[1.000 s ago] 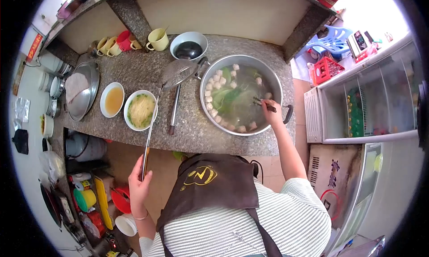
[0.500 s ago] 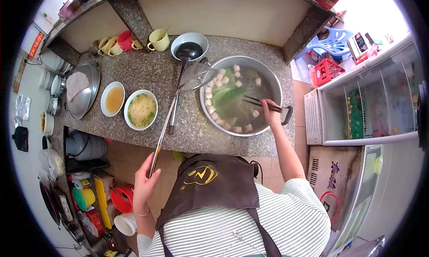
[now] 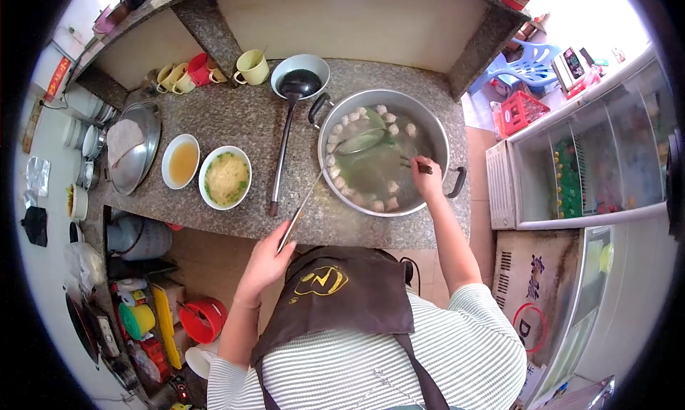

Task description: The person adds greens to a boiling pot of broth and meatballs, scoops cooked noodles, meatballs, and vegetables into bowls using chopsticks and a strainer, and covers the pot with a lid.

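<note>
My left hand (image 3: 270, 259) is closed round the handle of a long strainer (image 3: 362, 141), whose mesh head lies in the broth of the large pot (image 3: 444, 130). Chopsticks (image 3: 419, 167) are gripped in my right hand (image 3: 428, 180), their tips in the broth near the pot's right side. Pale meatballs (image 3: 335, 172) float mostly along the pot's edge, with green leaves beside the strainer. Left of the pot, a black ladle (image 3: 284, 139) rests in a grey bowl (image 3: 323, 69). Further left are a bowl of noodles (image 3: 226, 179) and a bowl of brown broth (image 3: 183, 163).
Yellow and red mugs (image 3: 202, 69) stand along the back of the stone counter (image 3: 207, 117). A metal lid (image 3: 148, 149) lies at the counter's left. A glass-doored fridge (image 3: 599, 153) is on the right; a red bucket (image 3: 203, 320) sits below left.
My left hand has moved right, and the strainer has gone from beside the pot down into the broth. My right hand has shifted slightly left with the chopsticks.
</note>
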`<act>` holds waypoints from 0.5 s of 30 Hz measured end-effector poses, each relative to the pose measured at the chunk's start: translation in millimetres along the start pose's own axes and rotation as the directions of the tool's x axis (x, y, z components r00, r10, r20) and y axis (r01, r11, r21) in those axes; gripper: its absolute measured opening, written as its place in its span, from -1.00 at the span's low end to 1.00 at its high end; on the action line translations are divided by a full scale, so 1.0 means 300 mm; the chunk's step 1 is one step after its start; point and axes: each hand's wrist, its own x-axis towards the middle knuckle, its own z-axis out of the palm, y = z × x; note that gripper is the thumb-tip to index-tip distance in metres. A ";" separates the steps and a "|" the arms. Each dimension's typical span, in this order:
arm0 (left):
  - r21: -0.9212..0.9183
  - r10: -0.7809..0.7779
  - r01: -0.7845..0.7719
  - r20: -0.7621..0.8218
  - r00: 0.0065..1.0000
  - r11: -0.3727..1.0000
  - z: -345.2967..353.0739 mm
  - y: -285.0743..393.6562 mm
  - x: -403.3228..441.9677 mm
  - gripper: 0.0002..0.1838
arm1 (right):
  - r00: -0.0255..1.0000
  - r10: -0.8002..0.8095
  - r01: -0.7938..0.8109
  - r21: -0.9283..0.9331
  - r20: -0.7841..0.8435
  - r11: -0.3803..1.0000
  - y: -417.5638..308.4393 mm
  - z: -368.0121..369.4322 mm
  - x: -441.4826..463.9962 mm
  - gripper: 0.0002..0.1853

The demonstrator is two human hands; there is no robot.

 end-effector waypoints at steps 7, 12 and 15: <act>0.570 -0.100 -0.005 0.152 0.983 0.822 0.185 0.031 0.221 -0.45 | 0.973 0.214 -0.231 0.488 0.092 0.842 -0.027 -0.073 -0.108 -0.77; 0.584 -0.141 -0.086 0.331 0.933 0.808 0.207 -0.008 0.275 -0.47 | 0.954 0.296 -0.245 0.689 0.046 0.682 -0.102 -0.244 -0.130 -0.76; 0.006 -0.381 0.483 0.621 0.684 0.876 0.154 0.018 0.304 -0.68 | 0.942 0.332 -0.291 0.621 0.052 0.728 -0.113 -0.351 -0.135 -0.74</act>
